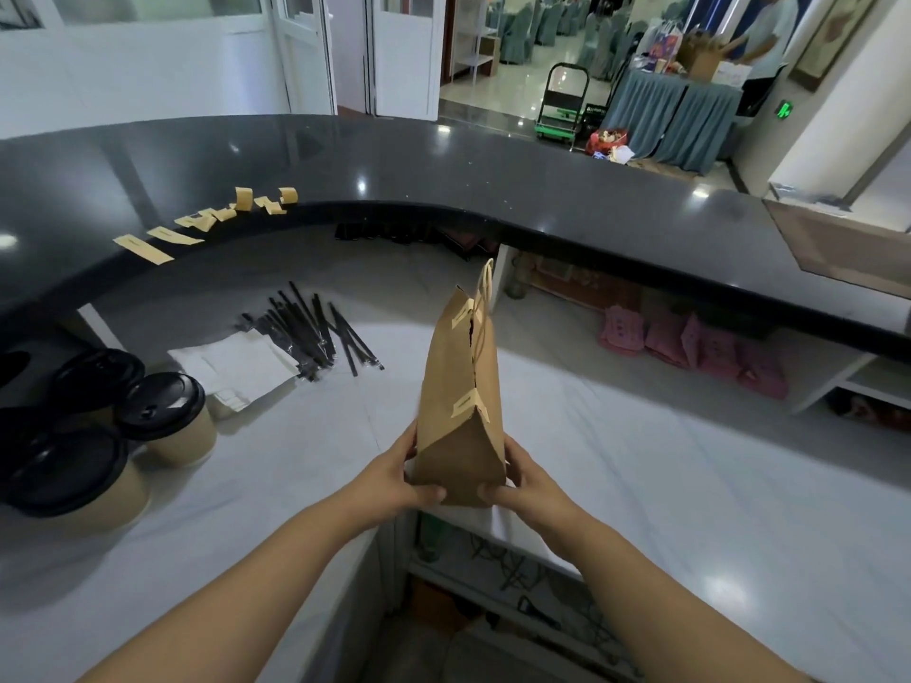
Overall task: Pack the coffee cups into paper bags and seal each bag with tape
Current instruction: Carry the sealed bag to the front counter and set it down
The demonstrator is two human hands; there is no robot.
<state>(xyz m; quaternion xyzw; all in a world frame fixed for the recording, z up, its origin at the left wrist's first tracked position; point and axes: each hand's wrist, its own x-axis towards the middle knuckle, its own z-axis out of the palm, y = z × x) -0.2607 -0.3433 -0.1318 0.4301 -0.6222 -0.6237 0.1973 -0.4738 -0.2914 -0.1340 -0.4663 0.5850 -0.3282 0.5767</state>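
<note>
A brown paper bag [461, 401] stands upright in the middle of the white counter [641, 460], its folded top held closed by two strips of tan tape. My left hand [394, 478] grips its lower left side and my right hand [525, 483] grips its lower right side, thumbs on the near face. Several kraft coffee cups with black lids [165, 419] stand at the left. Several cut tape strips [167, 236] stick along the edge of the raised black counter [493, 189].
Black wrapped straws [320, 332] and white napkins [236, 364] lie left of the bag. Pink packets [690, 345] sit on a shelf under the black counter at right. A person stands at a draped table far back right.
</note>
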